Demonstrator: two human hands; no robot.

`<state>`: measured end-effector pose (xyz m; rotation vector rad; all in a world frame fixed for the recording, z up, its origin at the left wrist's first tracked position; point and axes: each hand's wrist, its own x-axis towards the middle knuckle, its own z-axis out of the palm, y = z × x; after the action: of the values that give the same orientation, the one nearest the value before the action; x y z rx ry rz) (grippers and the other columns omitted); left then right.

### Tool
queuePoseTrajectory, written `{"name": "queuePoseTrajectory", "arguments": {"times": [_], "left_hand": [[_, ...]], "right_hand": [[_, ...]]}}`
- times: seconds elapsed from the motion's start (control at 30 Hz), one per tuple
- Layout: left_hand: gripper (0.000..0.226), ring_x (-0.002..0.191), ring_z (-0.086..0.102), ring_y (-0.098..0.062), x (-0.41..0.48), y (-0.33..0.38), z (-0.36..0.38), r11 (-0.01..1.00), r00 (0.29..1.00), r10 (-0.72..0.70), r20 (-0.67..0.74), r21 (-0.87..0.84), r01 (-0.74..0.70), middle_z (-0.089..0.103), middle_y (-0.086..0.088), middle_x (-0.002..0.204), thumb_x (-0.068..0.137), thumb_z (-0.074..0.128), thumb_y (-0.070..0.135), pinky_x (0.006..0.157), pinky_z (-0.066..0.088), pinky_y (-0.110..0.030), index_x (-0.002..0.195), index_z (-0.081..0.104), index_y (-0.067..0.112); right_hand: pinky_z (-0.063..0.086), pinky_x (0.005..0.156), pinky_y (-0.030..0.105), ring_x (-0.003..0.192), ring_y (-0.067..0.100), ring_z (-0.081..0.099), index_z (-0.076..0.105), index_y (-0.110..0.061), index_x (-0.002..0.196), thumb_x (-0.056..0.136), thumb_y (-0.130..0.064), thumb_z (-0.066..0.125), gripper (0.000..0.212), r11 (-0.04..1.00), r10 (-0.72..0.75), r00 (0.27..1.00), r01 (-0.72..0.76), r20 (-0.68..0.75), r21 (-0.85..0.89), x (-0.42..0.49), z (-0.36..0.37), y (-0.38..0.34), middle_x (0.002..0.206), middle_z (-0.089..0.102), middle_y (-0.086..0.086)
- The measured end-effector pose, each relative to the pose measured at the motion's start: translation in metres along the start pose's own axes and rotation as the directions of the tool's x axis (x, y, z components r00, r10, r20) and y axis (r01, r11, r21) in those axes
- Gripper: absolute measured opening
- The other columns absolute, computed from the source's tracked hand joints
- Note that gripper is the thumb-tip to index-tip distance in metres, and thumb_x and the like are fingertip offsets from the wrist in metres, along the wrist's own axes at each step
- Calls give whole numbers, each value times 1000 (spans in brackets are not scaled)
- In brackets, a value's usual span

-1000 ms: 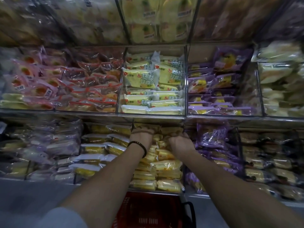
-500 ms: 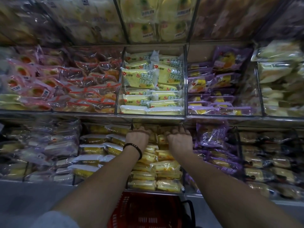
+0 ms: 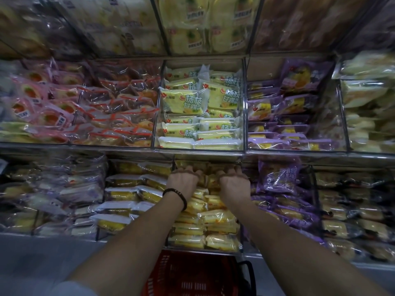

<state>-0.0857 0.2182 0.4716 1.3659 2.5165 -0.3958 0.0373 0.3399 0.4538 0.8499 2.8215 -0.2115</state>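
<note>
Dim shop shelf [image 3: 53, 237]: left hand [image 3: 183, 180] and right hand [image 3: 234, 182] hook over the yellow cake packs [image 3: 213, 218] at the middle bin's back edge, real grip unclear. Tugging could tumble that loose stack off the front edge.

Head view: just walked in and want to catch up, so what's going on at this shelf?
A person reaches both hands into the lower bin of yellow packets. The left hand and right hand lie side by side, fingers curled over the packets; whether they grip any is unclear. A red basket waits below.
</note>
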Motion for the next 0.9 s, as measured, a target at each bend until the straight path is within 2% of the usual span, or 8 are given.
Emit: {"name": "queuePoseTrajectory", "arguments": {"times": [0.13,0.27,0.33,0.4,0.5,0.7,0.8,0.9], "left_hand": [[59,120,58,-38,-2,-4,0,997,1000,-7,19,-81,8,54,-16,132,97,60,2,91,58,-45,148,43,26],[52,115,61,-37,-6,-9,-7,985,996,-21,-92,-173,5,53,-14,133,96,63,10,87,59,-46,143,42,19],[49,119,59,-34,-8,-16,-9,979,990,0,-143,-204,-29,52,-10,137,98,62,19,90,56,-45,143,43,20],[40,118,59,-30,-11,-23,-9,974,991,68,-115,-210,-91,55,-6,135,101,57,27,91,55,-45,140,50,23],[35,114,63,-28,-15,-26,-8,978,991,130,19,-166,-125,62,-5,133,103,53,38,92,58,-46,136,56,27],[47,124,59,-30,-19,-20,0,989,985,104,135,-119,-88,62,-8,135,99,62,45,99,55,-46,142,56,27],[44,121,61,-30,-17,-15,0,991,986,83,146,-115,-67,64,-7,133,98,64,43,98,55,-46,139,59,27],[41,119,63,-31,-16,-10,-1,995,988,74,132,-82,-63,65,-6,131,97,65,44,98,55,-44,137,62,33]], "right_hand": [[56,83,42,109,40,63,60,-10,126,81,-6,70,47,996,36,999,-33,-28,88,-2,-3,1,117,65,18],[50,101,46,129,39,51,56,-13,134,87,-28,74,53,990,13,996,-2,-83,142,-3,-11,15,135,57,16],[49,100,46,122,38,54,58,-13,130,87,-31,74,49,982,-12,991,37,-131,184,-10,-13,21,129,59,15],[53,91,43,110,34,60,60,-15,125,91,-32,69,39,972,-67,985,100,-158,213,-21,-14,25,121,63,12],[51,84,38,104,30,62,62,-19,123,93,-34,63,33,959,-171,984,180,-58,218,-35,-12,24,113,65,6],[48,97,42,117,29,60,61,-26,133,91,-47,61,46,972,-192,974,173,116,156,-45,-4,14,125,66,2],[46,98,42,118,30,59,59,-29,134,94,-41,62,42,984,-173,980,167,99,67,-41,1,10,125,67,2],[43,96,43,116,31,59,64,-27,127,92,-25,62,35,987,-157,984,158,89,-8,-40,0,3,121,69,3]]}}
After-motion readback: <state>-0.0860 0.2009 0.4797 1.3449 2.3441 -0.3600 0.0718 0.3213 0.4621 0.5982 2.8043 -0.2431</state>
